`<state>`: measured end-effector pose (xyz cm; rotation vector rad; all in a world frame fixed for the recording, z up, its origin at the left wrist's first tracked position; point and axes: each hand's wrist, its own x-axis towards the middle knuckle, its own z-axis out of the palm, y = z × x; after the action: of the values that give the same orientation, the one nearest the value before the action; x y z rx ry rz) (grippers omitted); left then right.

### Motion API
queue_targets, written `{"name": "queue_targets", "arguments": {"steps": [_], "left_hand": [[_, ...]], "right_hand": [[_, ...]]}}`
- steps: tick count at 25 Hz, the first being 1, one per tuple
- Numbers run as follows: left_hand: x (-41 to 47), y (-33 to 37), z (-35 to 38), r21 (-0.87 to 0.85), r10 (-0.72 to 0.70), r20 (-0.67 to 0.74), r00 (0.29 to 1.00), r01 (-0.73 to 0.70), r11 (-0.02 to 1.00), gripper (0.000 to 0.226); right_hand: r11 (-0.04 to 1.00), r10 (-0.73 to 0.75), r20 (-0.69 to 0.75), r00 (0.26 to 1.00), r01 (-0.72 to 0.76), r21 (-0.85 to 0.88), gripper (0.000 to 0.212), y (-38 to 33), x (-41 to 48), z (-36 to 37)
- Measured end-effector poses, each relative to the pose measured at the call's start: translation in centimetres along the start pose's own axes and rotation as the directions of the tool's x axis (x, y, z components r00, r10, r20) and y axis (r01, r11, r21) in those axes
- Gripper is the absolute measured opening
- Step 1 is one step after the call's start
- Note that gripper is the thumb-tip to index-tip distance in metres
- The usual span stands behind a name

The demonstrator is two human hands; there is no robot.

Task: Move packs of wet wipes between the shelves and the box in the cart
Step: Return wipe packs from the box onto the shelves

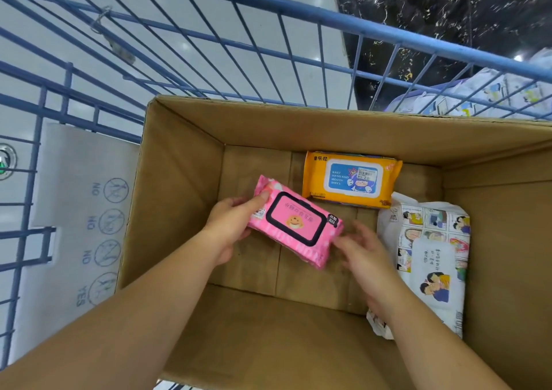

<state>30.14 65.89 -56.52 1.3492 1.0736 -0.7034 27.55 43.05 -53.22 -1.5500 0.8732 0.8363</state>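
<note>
Within the box [179, 195], left hand [231, 225] grips pink pack [295, 225], right hand [367, 261] relaxed alongside.

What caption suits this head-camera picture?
Left hand holds a pink wipes pack inside a cardboard box, right hand open beside it.

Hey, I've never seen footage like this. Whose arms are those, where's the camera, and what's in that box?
There is no machine here. These are a person's two bare arms, filmed by one wide-angle camera worn on their head and looking down. Below them is a cardboard box standing in a blue wire cart. On the box floor lie a yellow pack of wipes and a white pack printed with cartoons. The left hand grips one end of a pink pack, thumb on top. The right hand, fingers loosely spread and blurred, is at the pack's other end; whether it touches is unclear.
</note>
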Motion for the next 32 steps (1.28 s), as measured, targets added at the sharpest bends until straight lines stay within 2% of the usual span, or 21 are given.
{"name": "queue_targets", "arguments": {"steps": [2,4,6,10,12,14,15,18,20,23,26,28,30,32], "left_hand": [[-0.2,-0.4,0.1,-0.004,-0.004,-0.012,1.0,0.004,1.0,0.074],[-0.4,-0.7,0.4,-0.036,-0.009,-0.035,0.999,0.007,0.999,0.071],[-0.7,-0.7,0.7,-0.124,-0.015,-0.046,0.999,0.01,0.992,0.074],[-2.0,-1.2,1.6,-0.312,0.013,-0.072,0.997,-0.035,0.949,0.096],[-2.5,-1.7,2.5,-0.39,0.033,-0.014,0.999,-0.036,0.92,0.089],[-2.8,-2.0,3.6,-0.379,0.038,0.011,0.999,-0.031,0.925,0.067],[-2.8,-2.1,4.2,-0.36,0.036,0.018,0.999,-0.027,0.933,0.063],[-2.9,-3.0,6.0,-0.318,0.049,0.075,0.996,-0.022,0.948,0.08],[-3.4,-3.1,6.4,-0.298,0.052,0.028,0.998,-0.041,0.954,0.084],[-4.7,-1.7,4.0,-0.157,0.1,-0.011,0.995,-0.101,0.982,0.075],[-5.2,0.7,-0.7,0.147,0.127,0.025,0.992,-0.13,0.981,0.09],[-4.5,2.1,-3.0,0.406,0.133,0.113,0.985,-0.168,0.898,0.087],[-3.5,2.4,-4.2,0.626,0.125,0.241,0.963,-0.252,0.738,0.08],[-2.9,1.2,-4.8,0.704,0.161,0.344,0.925,-0.367,0.608,0.077]], "right_hand": [[0.975,0.058,-0.08,0.995,-0.039,0.22,0.052,-1.2,1.6,-0.6],[0.851,0.135,-0.029,0.99,-0.1,0.516,0.043,-3.1,2.9,-0.8],[0.734,0.187,0.005,0.982,-0.143,0.664,0.045,-4.6,4.1,-0.3],[0.666,0.225,-0.076,0.971,-0.097,0.739,0.04,-5.5,5.2,1.5],[0.601,0.218,-0.066,0.974,-0.081,0.795,0.038,-5.7,5.2,1.9],[0.576,0.193,-0.046,0.98,-0.075,0.814,0.036,-5.7,5.2,2.1],[0.576,0.177,-0.031,0.984,-0.078,0.814,0.035,-5.7,5.1,2.2],[0.613,0.127,-0.016,0.992,-0.066,0.788,0.032,-5.5,4.8,2.5],[0.629,0.109,-0.031,0.994,-0.045,0.776,0.027,-5.3,4.2,2.3],[0.664,0.055,-0.103,0.993,0.041,0.747,0.032,-5.0,2.9,1.2],[0.707,-0.022,-0.139,0.99,0.114,0.698,0.046,-4.2,1.0,0.2],[0.718,-0.052,-0.144,0.988,0.137,0.683,0.046,-3.5,-0.2,-0.3],[0.721,-0.051,-0.154,0.987,0.143,0.678,0.043,-2.5,-0.6,-0.5],[0.74,-0.035,-0.159,0.987,0.132,0.659,0.044,-1.3,-0.4,-0.4]]}}
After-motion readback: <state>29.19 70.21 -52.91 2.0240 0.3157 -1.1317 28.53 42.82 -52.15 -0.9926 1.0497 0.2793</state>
